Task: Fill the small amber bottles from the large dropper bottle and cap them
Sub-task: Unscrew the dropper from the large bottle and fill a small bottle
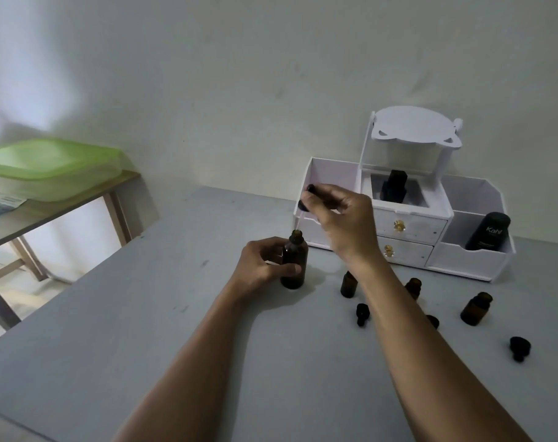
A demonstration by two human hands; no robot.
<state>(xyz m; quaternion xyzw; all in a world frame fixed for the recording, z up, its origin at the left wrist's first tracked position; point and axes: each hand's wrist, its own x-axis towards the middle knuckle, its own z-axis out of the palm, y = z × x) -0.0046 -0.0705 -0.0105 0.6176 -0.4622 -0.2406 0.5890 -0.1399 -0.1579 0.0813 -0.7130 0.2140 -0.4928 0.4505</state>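
— Where is the dropper?
— Fingers of the right hand pinch its black top. Its tube points to 7 o'clock, tip at the big bottle mouth. The left hand wraps that bottle.
— The small bottles?
— On the bench at 4 o'clock, nearer the right hand.

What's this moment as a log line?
left hand: holds large bottle | right hand: pinches dropper at its mouth | small bottles: standing, caps loose
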